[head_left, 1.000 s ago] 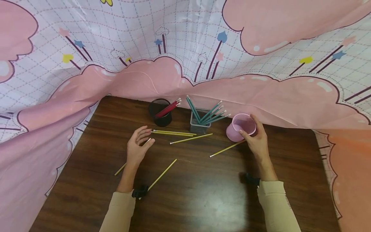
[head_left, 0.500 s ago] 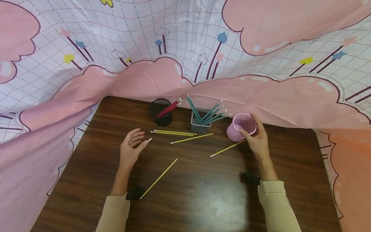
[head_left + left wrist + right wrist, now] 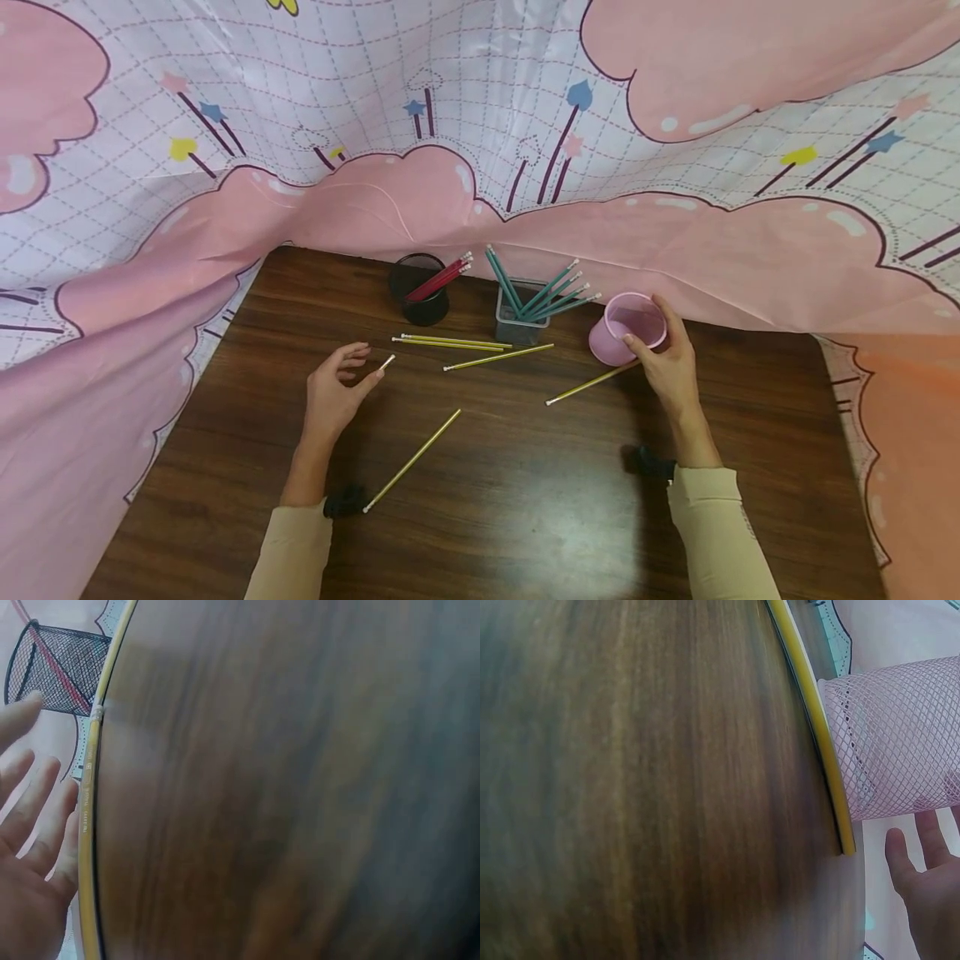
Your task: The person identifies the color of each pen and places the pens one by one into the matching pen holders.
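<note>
My left hand hovers over the left part of the table, fingers loosely spread and no object in its grasp. Just past its thumb tip shows the white eraser end of a pencil; the hand and forearm hide the rest. In the left wrist view, a yellow pencil runs alongside the fingers. On the right, my right hand holds a pink mesh pencil cup, thumb at its near rim and fingers round its far side. A yellow pencil lies before the cup, its far end hidden near the hand.
At the back stand a black mesh cup with red pencils and a clear square holder with several green pencils. More yellow pencils lie before them, with another pencil nearer. Patterned cloth borders the table.
My left hand has drawn back to the left and slightly nearer, uncovering the pencil's eraser end while covering its other end. My right hand and the pink cup stay in place.
</note>
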A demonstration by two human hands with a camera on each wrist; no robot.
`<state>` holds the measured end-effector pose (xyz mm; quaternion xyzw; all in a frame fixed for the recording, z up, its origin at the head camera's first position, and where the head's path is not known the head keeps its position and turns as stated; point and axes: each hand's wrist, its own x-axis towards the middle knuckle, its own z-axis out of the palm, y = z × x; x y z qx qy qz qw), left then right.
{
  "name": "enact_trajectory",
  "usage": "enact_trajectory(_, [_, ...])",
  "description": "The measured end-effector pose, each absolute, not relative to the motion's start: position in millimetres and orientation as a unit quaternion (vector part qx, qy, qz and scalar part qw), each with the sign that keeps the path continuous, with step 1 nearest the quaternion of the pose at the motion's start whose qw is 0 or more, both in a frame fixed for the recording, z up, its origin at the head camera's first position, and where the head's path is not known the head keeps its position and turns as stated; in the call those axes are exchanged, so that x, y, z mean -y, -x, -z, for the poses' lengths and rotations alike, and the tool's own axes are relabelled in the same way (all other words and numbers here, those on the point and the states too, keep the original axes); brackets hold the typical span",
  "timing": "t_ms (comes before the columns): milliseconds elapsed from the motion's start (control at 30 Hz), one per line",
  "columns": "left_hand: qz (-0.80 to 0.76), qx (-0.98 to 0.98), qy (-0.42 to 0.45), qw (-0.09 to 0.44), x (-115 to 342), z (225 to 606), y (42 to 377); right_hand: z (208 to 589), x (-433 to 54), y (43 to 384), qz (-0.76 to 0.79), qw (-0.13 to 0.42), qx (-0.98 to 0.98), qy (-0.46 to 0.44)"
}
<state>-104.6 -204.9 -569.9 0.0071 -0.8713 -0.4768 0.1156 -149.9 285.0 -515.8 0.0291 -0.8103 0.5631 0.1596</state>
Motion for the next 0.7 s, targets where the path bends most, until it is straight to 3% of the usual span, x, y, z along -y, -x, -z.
enact_trajectory(267, [0.464,0.879,0.004,0.112,207.3,572.9,102.0,514.7,-283.7,148.9,-0.559,0.159,0.814,-0.029])
enact_trajectory(700, [0.394,0.906,0.024,0.151,206.4,584.5,102.8,514.4,-283.1,147.7,-0.568,0.162,0.806,-0.03])
